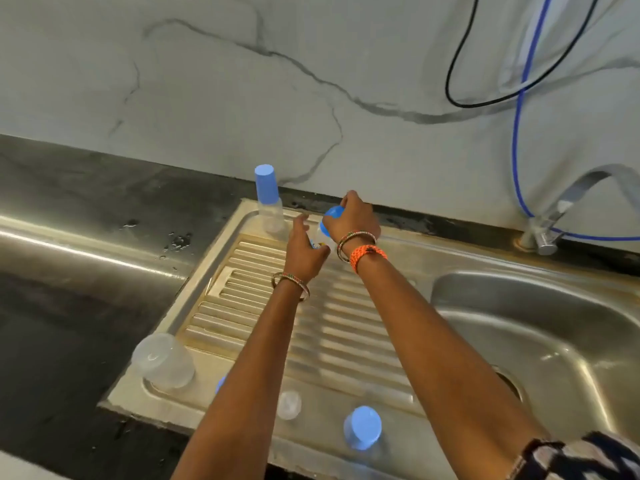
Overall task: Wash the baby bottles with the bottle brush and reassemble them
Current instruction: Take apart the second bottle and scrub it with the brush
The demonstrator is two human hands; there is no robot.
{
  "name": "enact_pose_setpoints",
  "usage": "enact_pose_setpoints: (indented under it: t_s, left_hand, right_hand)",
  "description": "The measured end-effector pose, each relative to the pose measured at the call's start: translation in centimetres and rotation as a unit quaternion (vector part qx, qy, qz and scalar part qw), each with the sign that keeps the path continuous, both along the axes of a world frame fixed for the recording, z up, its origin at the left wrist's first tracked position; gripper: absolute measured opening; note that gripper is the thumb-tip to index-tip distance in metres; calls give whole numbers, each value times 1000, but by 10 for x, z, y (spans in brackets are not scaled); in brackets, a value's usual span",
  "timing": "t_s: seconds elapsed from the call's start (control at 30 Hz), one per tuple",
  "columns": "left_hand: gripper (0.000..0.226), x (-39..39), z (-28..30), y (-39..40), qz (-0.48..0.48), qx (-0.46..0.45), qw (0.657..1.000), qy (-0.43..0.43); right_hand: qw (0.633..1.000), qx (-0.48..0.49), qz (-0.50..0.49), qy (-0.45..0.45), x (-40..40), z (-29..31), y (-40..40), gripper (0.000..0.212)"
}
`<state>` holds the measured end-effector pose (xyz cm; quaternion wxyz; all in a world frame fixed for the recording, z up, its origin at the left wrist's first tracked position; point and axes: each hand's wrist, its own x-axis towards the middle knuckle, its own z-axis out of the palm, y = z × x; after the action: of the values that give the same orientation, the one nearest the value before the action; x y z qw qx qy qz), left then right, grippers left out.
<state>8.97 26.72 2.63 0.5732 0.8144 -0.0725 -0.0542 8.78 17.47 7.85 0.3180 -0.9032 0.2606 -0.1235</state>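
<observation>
Desk (pixel 69 188) dark at left, clear container (pixel 162 362) inverted on drainboard (pixel 346 323) corner. Capped bottle (pixel 268 199) stands upright at far edge. My left grip (pixel 304 251) holds second bottle (pixel 320 239) body; my right grip (pixel 353 216) clasps its blue cap (pixel 332 216). Third capped bottle (pixel 362 427) stands nearest. Sink basin (pixel 554 323) right.

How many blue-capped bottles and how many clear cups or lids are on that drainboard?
Blue-capped bottles: 3. One stands at the back, one is in the hands, one is near the front.
Clear cup: 1.
Small clear piece: 1.
Total: 5. A blue bit beside the left arm is too hidden to count.
</observation>
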Motion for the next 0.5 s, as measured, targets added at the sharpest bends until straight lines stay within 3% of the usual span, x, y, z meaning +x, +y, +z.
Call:
enact_pose_setpoints:
  t_s: [0.07,0.17,0.23,0.33,0.43,0.5]
  left_hand:
    - [82,-15,-1,-7,-25,21,999,-4]
    - [92,-36,-11,-15,-14,114,990,-83]
    - [82,-59,-6,-22,-5,127,983,-131]
    - [67,-95,13,-40,-45,48,980,-190]
    - [66,-132,19,-66,-63,95,954,-277]
    - [65,-160,20,-85,-73,108,948,-291]
  right_hand:
    - [1000,19,6,-6,-21,3,-8,35]
    - [997,59,9,-50,-63,16,-25,32]
    - [992,98,13,-85,-99,27,-44,32]
    - [989,129,-14,-75,-149,31,-73,35]
    - [986,157,-43,-39,-189,23,-97,56]
    - [983,159,-68,-65,-212,23,-116,55]
